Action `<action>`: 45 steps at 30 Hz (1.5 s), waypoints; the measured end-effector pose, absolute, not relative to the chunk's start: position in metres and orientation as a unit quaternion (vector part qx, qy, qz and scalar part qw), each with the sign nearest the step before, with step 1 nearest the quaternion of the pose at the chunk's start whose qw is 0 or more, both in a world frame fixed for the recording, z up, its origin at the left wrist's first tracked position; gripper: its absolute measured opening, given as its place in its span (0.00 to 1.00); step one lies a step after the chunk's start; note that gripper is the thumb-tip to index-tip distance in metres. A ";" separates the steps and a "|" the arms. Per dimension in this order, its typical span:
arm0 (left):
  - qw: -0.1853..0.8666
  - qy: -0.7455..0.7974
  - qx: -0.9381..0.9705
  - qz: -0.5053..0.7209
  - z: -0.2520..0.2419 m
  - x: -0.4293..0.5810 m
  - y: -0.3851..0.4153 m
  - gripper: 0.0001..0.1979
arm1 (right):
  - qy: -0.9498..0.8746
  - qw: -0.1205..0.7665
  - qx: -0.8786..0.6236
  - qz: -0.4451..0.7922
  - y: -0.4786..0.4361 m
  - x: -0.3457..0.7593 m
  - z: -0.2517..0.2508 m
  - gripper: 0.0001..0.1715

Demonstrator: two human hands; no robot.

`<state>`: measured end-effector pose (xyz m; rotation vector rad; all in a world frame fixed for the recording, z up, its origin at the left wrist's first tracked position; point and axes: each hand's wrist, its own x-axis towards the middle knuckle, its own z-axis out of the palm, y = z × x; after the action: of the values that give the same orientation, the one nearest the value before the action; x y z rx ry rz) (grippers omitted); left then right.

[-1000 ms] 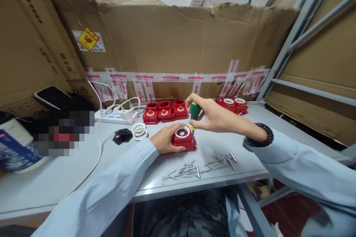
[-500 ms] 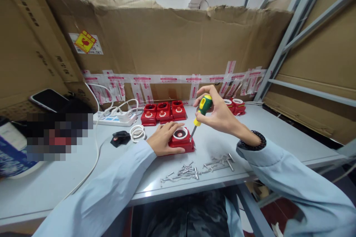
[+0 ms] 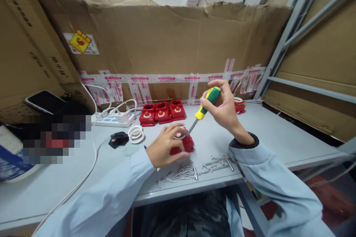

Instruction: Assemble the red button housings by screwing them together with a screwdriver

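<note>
Grey bench [image 3: 278,137], left hand [image 3: 162,148] gripping half-hidden red housing [image 3: 187,144], right hand [image 3: 224,109] gripping tilted screwdriver [image 3: 204,109]

Light blue sleeves [image 3: 116,196]; black beaded bracelet [image 3: 244,143] on right wrist.

Three red units [image 3: 162,111] by cardboard wall [image 3: 167,40]; power strip [image 3: 112,120]; phone [image 3: 44,101]; white rings [image 3: 136,134].
</note>
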<state>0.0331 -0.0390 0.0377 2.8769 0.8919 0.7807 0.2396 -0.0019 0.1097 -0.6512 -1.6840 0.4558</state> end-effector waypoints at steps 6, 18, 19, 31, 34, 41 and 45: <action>-0.002 0.268 0.950 0.158 0.031 0.041 -0.053 0.15 | -0.686 0.608 -0.361 0.173 0.023 0.246 0.091 0.16; 0.086 0.405 0.880 0.235 0.017 0.018 -0.014 0.37 | -0.703 0.591 -0.392 0.050 0.032 0.225 0.089 0.09; 0.096 0.401 0.881 0.232 0.015 0.017 -0.011 0.36 | -0.711 0.584 -0.389 0.051 0.033 0.223 0.087 0.09; 0.108 0.394 0.884 0.228 0.016 0.017 -0.009 0.36 | -0.710 0.570 -0.412 0.046 0.039 0.220 0.077 0.09; 0.110 0.389 0.887 0.221 0.016 0.017 -0.008 0.36 | -0.707 0.565 -0.423 0.044 0.039 0.220 0.076 0.09; 0.106 0.396 0.888 0.209 0.016 0.017 -0.008 0.37 | -0.699 0.577 -0.422 0.028 0.042 0.220 0.074 0.08; 0.101 0.394 0.889 0.210 0.018 0.017 -0.008 0.36 | -0.713 0.560 -0.422 0.008 0.042 0.220 0.074 0.08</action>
<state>0.0168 -0.0081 0.0175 2.6271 1.1625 0.6201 0.2199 0.0415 0.0737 -0.9957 -1.6801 0.0194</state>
